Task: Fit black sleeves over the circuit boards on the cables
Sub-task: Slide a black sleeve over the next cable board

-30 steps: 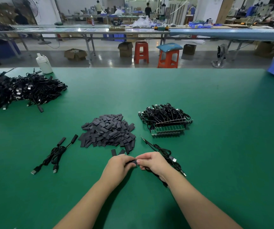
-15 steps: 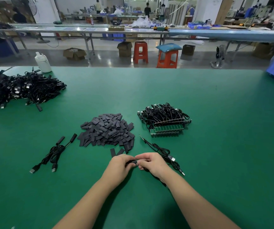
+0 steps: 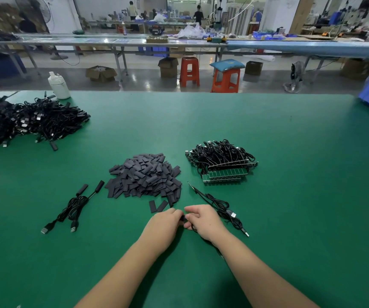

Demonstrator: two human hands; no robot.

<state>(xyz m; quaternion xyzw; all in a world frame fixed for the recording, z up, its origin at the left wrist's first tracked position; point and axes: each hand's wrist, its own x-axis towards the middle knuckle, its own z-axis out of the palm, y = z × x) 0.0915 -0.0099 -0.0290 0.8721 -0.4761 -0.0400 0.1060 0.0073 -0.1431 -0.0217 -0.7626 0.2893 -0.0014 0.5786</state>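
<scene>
Far left, on the green mat [image 3: 268, 134]: big heap [image 3: 23, 121] of black cables, USB plugs showing. White bottle [image 3: 57, 85] stands just behind it at the mat's far edge.

Left of centre: two sleeved cables [image 3: 72, 207] lie coiled together, sleeved ends pointing away, USB plugs nearest the person.

Centre: sleeve pile [image 3: 145, 176], flat black pieces, loose. Two strays [image 3: 157, 206] lie just in front of it, near the left knuckles.

Left hand [image 3: 163, 225]: forearm comes in from lower left, palm down, fingers curled, tips pinching a small black piece [image 3: 182, 218] at the meeting point of both hands. Too little shows to tell sleeve from board.

Right hand [image 3: 203, 221]: forearm from lower right, fingers curled inward, pinching the same piece from the other side. Both hands low over the mat, fingertips nearly touching.

Cable [image 3: 225, 210] trails from under the right hand, up and right, USB plug [image 3: 244, 232] lying beside the wrist. White mark on the cable, not readable.

Right of centre: bundle [image 3: 221, 156] of cables with bare green boards [image 3: 225, 175] stacked along its near edge.

No legible writing anywhere.
</scene>
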